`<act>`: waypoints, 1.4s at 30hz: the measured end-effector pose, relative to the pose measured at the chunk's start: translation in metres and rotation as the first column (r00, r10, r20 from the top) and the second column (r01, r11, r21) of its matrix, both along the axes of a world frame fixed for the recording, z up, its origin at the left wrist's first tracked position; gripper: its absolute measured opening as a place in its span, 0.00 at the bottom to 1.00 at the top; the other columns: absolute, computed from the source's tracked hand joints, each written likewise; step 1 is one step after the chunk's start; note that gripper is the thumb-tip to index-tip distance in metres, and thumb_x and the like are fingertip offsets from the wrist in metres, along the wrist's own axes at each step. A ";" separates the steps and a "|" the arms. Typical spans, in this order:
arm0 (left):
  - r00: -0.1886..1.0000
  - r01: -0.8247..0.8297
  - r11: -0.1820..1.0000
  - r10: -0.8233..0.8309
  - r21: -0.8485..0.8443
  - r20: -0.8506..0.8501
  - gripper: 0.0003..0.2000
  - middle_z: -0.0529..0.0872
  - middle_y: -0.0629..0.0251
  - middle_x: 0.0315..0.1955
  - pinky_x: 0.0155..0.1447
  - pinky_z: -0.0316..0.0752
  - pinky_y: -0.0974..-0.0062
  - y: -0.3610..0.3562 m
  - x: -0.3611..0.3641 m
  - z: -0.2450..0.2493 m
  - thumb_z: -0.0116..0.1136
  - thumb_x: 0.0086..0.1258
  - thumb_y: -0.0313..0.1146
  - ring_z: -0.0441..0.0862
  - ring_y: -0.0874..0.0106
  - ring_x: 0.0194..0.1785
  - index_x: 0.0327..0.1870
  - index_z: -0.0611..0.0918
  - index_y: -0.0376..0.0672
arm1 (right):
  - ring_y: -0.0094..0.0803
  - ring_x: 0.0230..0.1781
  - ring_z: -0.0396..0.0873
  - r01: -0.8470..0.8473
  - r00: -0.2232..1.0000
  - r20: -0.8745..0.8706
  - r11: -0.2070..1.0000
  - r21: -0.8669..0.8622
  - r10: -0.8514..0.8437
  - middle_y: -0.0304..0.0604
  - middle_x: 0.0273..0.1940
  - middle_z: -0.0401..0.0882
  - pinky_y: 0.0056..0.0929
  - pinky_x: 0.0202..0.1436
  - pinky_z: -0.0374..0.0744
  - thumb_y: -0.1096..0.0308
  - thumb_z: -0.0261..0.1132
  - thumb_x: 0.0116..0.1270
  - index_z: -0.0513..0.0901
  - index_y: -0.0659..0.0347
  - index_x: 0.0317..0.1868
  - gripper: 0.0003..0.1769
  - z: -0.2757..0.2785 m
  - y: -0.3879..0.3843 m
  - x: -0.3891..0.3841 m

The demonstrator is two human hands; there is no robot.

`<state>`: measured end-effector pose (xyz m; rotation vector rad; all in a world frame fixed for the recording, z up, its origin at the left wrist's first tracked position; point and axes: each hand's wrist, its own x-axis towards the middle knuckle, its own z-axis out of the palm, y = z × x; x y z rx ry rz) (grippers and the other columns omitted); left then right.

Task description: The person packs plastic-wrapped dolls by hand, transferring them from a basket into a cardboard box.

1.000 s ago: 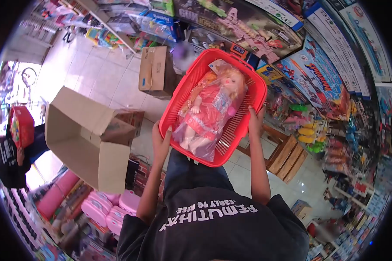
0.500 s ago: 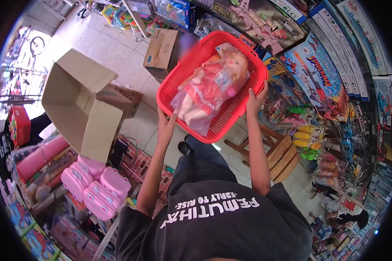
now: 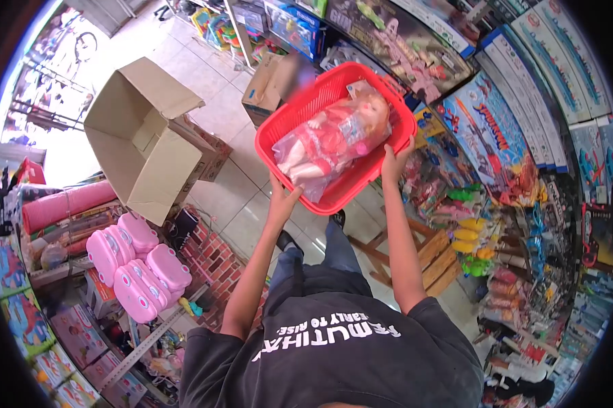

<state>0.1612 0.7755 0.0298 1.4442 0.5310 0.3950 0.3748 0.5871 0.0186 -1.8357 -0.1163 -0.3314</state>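
Note:
A red plastic basket (image 3: 340, 202) is held up in front of the body, tilted. Inside it lies a doll (image 3: 334, 136) with light hair and a red outfit, wrapped in clear plastic. My left hand (image 3: 283, 198) grips the basket's near left corner, thumb on the rim. At the right side, my right hand (image 3: 396, 162) has hold of the rim, its fingers partly hidden under the basket.
An open cardboard box (image 3: 143, 136) stands at the left, with a smaller carton (image 3: 262, 88) behind the basket. Pink cases (image 3: 140, 265) are at lower left. A wooden stool (image 3: 432, 255) and toy shelves (image 3: 490, 129) line the right.
The basket and both hands have shifted slightly, and the basket is turned a little. The surroundings have shifted in view, and both feet now show below the basket.

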 end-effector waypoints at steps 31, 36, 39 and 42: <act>0.867 -0.497 0.864 0.498 -0.073 -0.016 0.29 0.74 0.59 0.53 0.53 0.69 0.79 -0.030 0.029 0.006 0.46 0.59 0.21 0.74 0.73 0.51 0.65 0.61 0.37 | 0.21 0.41 0.73 -0.241 0.632 -0.573 0.835 0.496 0.522 0.36 0.44 0.71 0.23 0.40 0.77 0.74 0.64 0.57 0.66 0.56 0.54 0.25 0.030 -0.043 0.023; 0.825 -0.564 0.826 0.564 -0.004 0.045 0.30 0.75 0.60 0.51 0.49 0.69 0.81 -0.009 0.031 0.007 0.46 0.59 0.20 0.75 0.75 0.47 0.66 0.59 0.38 | 0.24 0.43 0.73 -0.237 0.642 -0.550 0.820 0.521 0.535 0.38 0.44 0.74 0.24 0.48 0.72 0.77 0.64 0.56 0.69 0.62 0.50 0.21 0.018 -0.023 0.027; 0.804 -0.592 0.798 0.595 -0.118 -0.008 0.25 0.76 0.60 0.45 0.44 0.68 0.81 0.014 0.031 0.019 0.45 0.60 0.20 0.73 0.77 0.41 0.61 0.61 0.37 | 0.23 0.40 0.74 -0.277 0.644 -0.538 0.821 0.500 0.544 0.38 0.42 0.74 0.22 0.43 0.75 0.76 0.64 0.56 0.70 0.62 0.48 0.19 0.016 0.008 0.036; 0.807 -0.583 0.801 0.590 -0.135 0.012 0.19 0.76 0.63 0.40 0.43 0.66 0.82 0.052 0.038 0.022 0.45 0.60 0.20 0.71 0.79 0.38 0.54 0.64 0.37 | 0.22 0.39 0.75 -0.335 0.664 -0.479 0.801 0.496 0.574 0.37 0.42 0.74 0.20 0.39 0.76 0.76 0.64 0.57 0.69 0.61 0.49 0.19 0.025 0.049 0.045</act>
